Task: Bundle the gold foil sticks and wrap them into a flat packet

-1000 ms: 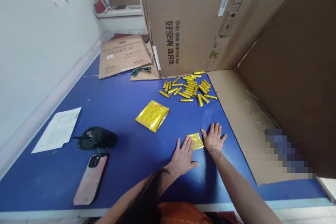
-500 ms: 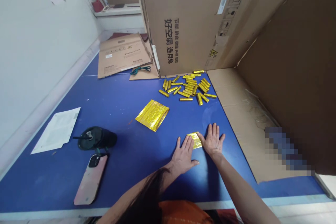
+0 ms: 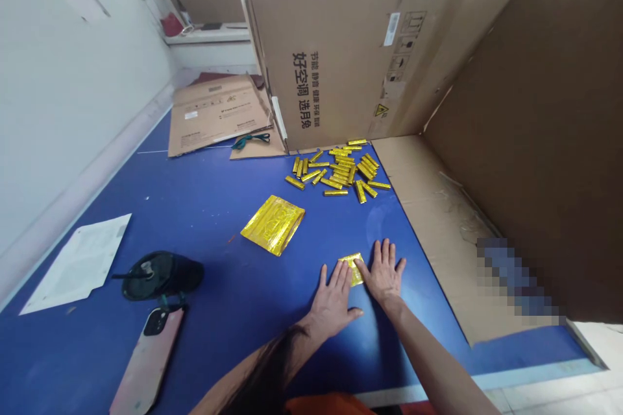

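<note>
Right there, the gold foil packet [image 3: 351, 270] slips partly under the right hand [image 3: 383, 277]! Long dark hair [image 3: 265, 373] falls over the left forearm [image 3: 292, 353], a pixelated smear [image 3: 516, 282] masks part of the cardboard sheet [image 3: 438, 259], and the phone [image 3: 146, 363] runs off the bottom edge!

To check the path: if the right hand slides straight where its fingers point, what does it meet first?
The right hand would probably meet the gold foil sticks at the pile's near edge first, though depth is hard to judge.

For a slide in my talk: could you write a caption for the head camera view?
Left hand and right hand flank a small gold foil packet on a blue table.
</note>
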A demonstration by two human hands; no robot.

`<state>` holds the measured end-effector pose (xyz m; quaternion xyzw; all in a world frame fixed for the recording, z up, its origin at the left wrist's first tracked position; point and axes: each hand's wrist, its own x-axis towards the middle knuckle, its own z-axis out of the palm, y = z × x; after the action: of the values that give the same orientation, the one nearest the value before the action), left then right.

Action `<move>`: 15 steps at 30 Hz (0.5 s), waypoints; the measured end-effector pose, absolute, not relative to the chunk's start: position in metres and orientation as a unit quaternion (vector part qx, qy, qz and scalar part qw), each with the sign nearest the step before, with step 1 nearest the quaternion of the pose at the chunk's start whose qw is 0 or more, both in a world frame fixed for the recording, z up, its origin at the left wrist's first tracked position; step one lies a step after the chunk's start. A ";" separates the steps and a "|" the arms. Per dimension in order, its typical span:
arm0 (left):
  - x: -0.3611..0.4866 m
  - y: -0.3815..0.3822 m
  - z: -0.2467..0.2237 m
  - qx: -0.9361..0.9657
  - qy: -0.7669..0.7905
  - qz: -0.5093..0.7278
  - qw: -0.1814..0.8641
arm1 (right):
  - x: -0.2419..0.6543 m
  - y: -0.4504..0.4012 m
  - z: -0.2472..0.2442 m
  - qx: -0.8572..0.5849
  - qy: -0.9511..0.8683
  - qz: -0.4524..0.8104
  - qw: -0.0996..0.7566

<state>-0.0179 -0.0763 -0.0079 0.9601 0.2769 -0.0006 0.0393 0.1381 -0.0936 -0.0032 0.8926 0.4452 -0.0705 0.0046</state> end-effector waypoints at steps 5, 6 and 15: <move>-0.019 -0.075 -0.007 0.961 0.274 -0.007 0.043 | 0.136 -0.096 -0.007 0.889 0.454 -0.058 0.007; -0.019 -0.075 -0.007 0.960 0.275 -0.007 0.044 | 0.136 -0.096 -0.007 0.889 0.454 -0.060 0.006; -0.018 -0.075 -0.009 0.960 0.276 -0.001 0.039 | 0.131 -0.084 -0.002 0.911 0.408 -0.069 -0.009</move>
<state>-0.0175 -0.0752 -0.0091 0.9605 0.2756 -0.0006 0.0387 0.1312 -0.0839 -0.0019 0.9105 0.4076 -0.0687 -0.0087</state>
